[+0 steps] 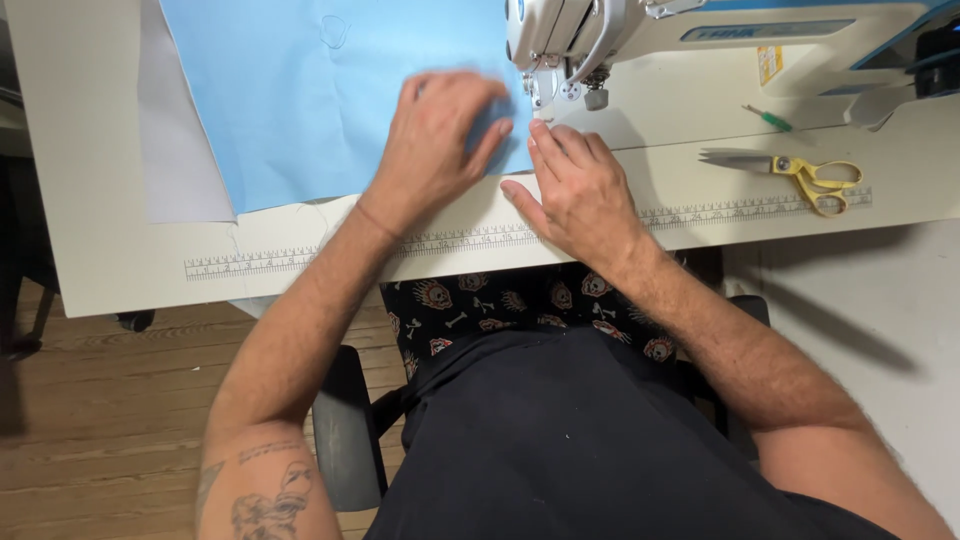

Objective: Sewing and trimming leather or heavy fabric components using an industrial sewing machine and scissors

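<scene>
A light blue fabric sheet (300, 90) lies flat on the white sewing table (120, 260). My left hand (435, 140) presses down on the fabric's lower right part, fingers spread and slightly blurred. My right hand (580, 185) rests beside it at the fabric's right edge, fingertips touching the cloth just below the presser foot (545, 90) of the white sewing machine (700, 30). Neither hand grips anything.
Yellow-handled scissors (800, 172) and a small green-handled tool (768, 118) lie on the table to the right. A ruler strip (300, 258) runs along the table's front edge. A white sheet (175, 150) sits under the fabric's left side. Wooden floor lies lower left.
</scene>
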